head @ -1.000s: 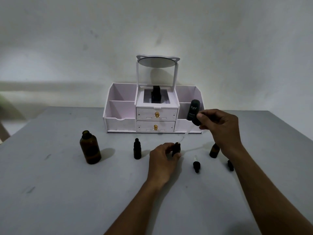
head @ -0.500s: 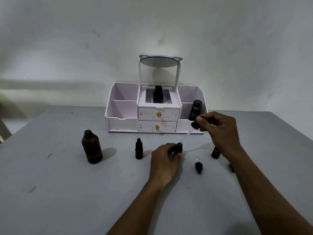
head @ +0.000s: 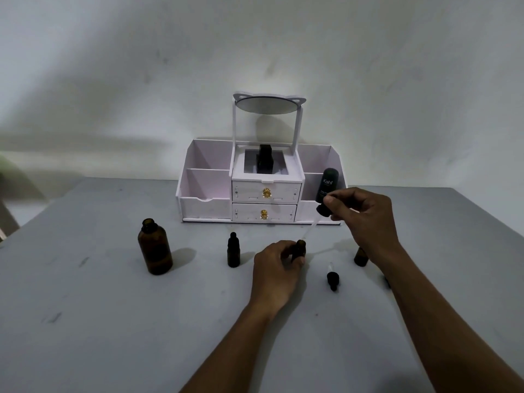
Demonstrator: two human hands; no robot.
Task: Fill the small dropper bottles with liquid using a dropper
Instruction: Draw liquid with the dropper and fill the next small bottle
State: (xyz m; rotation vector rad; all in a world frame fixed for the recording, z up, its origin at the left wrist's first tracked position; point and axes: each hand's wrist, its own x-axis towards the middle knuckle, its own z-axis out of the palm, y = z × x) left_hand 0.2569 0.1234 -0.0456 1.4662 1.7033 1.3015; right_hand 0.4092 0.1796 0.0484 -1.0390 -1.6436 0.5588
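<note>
The left hand (head: 276, 268) rests on the table (head: 113, 321) with its thumb and fingers curled round an open small dropper bottle (head: 300, 249). The bottle stands upright between the fingertips, and only its neck and upper body show above them. The right hand (head: 365, 219) is raised above and to the right of the left fingers. Its thumb and forefinger pinch the black bulb of the dropper (head: 322, 210), and the remaining fingers are loosely curled beside them. From the pinch the clear glass tube slopes down and to the left, ending at the mouth of the held bottle; whether the tip is inside the mouth cannot be told. To the left of the left fingers a capped small bottle (head: 233, 251) stands upright, apart from them. Farther left stands a large amber bottle (head: 155, 249) with no cap. To the right of the left fingers a loose dropper cap (head: 332, 279) lies on the table. Below the right wrist stands a further small bottle (head: 361, 256), its top hidden by the wrist. Behind the right fingertips a dark bottle marked Kahf (head: 327, 184) stands in a right-hand compartment of a white organiser (head: 207, 194) with two drawers and a mirror (head: 266, 105).
</note>
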